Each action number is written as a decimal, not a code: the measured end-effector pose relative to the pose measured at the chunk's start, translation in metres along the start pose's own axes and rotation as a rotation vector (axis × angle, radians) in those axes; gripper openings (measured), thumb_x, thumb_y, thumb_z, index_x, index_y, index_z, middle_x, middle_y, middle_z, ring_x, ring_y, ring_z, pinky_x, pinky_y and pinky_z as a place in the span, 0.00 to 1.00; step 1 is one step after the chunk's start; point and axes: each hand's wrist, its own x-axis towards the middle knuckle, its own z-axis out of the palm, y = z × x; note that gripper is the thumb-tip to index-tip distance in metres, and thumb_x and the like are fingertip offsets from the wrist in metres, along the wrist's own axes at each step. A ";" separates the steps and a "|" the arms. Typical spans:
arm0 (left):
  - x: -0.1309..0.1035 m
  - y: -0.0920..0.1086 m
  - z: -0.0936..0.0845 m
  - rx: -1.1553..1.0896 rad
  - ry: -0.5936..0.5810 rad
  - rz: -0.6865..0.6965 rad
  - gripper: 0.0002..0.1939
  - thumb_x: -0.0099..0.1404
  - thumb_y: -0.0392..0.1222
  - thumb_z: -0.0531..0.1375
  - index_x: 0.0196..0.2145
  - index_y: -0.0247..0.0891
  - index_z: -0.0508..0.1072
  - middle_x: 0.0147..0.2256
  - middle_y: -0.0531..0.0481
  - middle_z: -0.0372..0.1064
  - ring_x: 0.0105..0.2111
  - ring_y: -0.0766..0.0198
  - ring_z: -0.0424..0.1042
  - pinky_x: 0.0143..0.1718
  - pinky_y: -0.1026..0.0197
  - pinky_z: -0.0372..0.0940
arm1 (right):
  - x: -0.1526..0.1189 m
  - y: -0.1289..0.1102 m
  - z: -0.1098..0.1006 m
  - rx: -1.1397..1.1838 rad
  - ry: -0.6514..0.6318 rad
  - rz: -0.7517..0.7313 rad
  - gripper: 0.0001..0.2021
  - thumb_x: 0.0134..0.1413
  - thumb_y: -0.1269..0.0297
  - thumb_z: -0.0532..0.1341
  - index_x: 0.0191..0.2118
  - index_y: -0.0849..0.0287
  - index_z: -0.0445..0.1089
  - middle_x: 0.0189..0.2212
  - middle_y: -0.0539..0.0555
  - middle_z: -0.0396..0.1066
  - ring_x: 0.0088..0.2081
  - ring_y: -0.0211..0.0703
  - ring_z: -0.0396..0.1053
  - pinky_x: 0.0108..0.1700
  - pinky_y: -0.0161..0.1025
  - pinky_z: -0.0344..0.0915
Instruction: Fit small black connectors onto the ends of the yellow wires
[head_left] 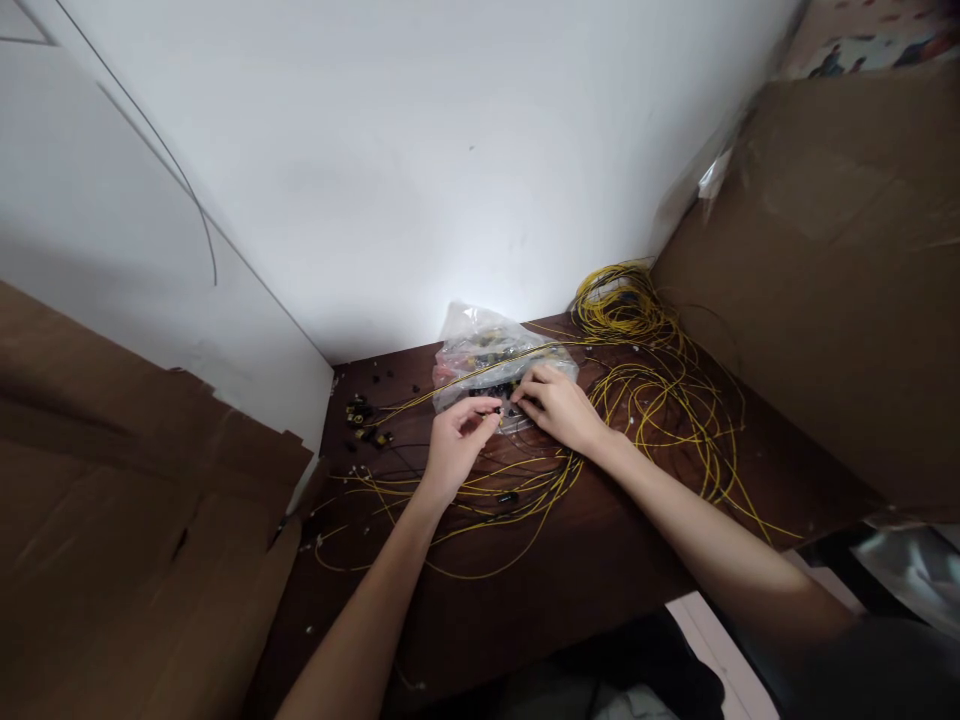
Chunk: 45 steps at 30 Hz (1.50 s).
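Note:
My left hand (459, 438) pinches a small black and yellow part (495, 411) between thumb and fingertips, in front of a clear plastic bag (469, 345). Just to its right, my right hand (553, 402) has its fingers bent together at the bag's front edge, over small dark pieces; whatever its fingertips hold is too small to make out. The fingertips of both hands are close but apart. Yellow and black wires (525, 490) run across the table beneath my hands and forearms.
A coil of yellow wire (626, 305) lies at the back right of the dark brown table (555, 600), with looser loops before it. Small black and yellow parts (360, 410) sit at the left. Cardboard (150, 520) stands left, more cardboard (832, 280) right, a white wall (420, 180) behind.

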 end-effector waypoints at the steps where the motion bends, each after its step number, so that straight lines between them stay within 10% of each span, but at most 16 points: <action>1: 0.000 0.000 0.000 0.004 0.002 0.004 0.11 0.52 0.40 0.62 0.34 0.34 0.76 0.33 0.46 0.73 0.27 0.68 0.67 0.21 0.70 0.59 | 0.000 0.000 0.000 0.007 -0.005 -0.002 0.07 0.54 0.72 0.57 0.33 0.58 0.72 0.33 0.55 0.67 0.38 0.44 0.63 0.41 0.40 0.60; 26: 0.002 -0.007 -0.002 -0.063 -0.013 0.044 0.12 0.55 0.41 0.61 0.38 0.34 0.73 0.33 0.48 0.70 0.26 0.70 0.64 0.20 0.70 0.60 | 0.002 -0.025 0.002 1.023 0.046 0.269 0.08 0.45 0.65 0.64 0.34 0.61 0.70 0.28 0.52 0.71 0.31 0.39 0.70 0.39 0.40 0.67; 45: 0.002 -0.005 -0.002 -0.059 0.005 0.018 0.11 0.54 0.40 0.62 0.36 0.35 0.75 0.30 0.50 0.69 0.22 0.73 0.61 0.20 0.70 0.59 | 0.001 -0.020 -0.010 0.418 0.148 0.071 0.15 0.48 0.80 0.56 0.40 0.59 0.71 0.32 0.53 0.68 0.32 0.39 0.66 0.36 0.38 0.63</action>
